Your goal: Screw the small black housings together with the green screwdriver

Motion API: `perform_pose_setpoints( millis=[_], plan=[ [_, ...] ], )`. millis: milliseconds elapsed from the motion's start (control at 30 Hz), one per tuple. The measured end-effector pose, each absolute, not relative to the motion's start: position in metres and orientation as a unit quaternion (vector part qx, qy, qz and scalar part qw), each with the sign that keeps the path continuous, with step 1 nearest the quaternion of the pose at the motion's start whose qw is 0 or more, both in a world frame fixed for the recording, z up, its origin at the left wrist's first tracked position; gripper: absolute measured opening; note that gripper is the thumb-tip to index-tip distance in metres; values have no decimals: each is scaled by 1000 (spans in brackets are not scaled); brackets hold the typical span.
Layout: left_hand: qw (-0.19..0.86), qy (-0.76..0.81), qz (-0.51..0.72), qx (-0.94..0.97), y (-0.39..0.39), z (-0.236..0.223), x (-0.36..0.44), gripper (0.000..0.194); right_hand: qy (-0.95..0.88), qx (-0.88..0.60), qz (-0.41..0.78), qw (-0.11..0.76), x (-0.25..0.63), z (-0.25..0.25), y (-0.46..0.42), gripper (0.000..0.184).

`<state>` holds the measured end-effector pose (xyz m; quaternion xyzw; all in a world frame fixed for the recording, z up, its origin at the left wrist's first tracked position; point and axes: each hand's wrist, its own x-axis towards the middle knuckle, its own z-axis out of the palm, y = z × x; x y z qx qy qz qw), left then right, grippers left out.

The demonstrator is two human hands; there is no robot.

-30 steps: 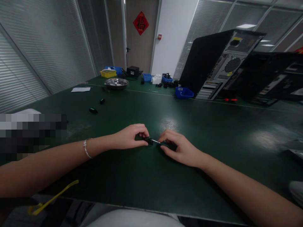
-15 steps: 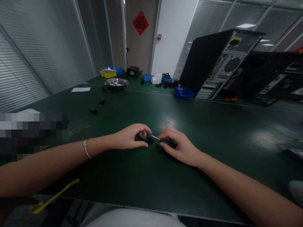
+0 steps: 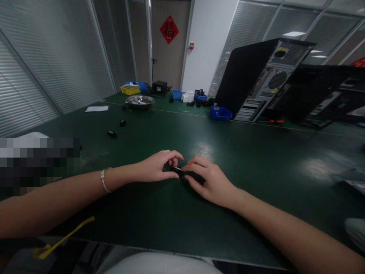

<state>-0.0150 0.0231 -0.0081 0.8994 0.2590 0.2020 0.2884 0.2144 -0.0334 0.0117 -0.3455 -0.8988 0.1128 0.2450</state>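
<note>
In the middle of the green table, my left hand curls its thumb and fingers around a small black device, which is partly hidden by the fingers. My right hand grips a slim tool by its black handle. A thin silver shaft lies along the black device, close to my left fingertips. Too little of the tool shows to tell its exact kind. Two similar small devices, one nearer and one farther, rest on the table to the left.
Toward the back stand a metal bowl, a yellow bin, and a blue bin. A tilted-looking computer tower fills the right rear, with a red-handled tool near it. A yellow strap is at the front left edge.
My right hand has moved left, bringing the tool over the black device at my left hand. Less of the silver shaft shows between the hands. My left hand has hardly moved.
</note>
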Motion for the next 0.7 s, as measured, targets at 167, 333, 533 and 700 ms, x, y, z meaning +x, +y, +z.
perform_pose_setpoints(
  millis=[167, 333, 533, 700],
  plan=[
    [320, 236, 187, 898, 30, 4, -26, 63, -871, -374, 126, 291, 227, 13, -29, 22],
    [318, 262, 99, 906, 44, 31, -53, 34, -860, -424, 121, 255, 247, 10, -18, 20],
    [299, 246, 38, 921, 44, 29, -54, 20, -863, -440, 111, 223, 252, 7, -12, 20],
    [315, 242, 45, 917, 37, 27, -47, 10, -866, -436, 103, 223, 250, 9, -13, 21]
  ],
)
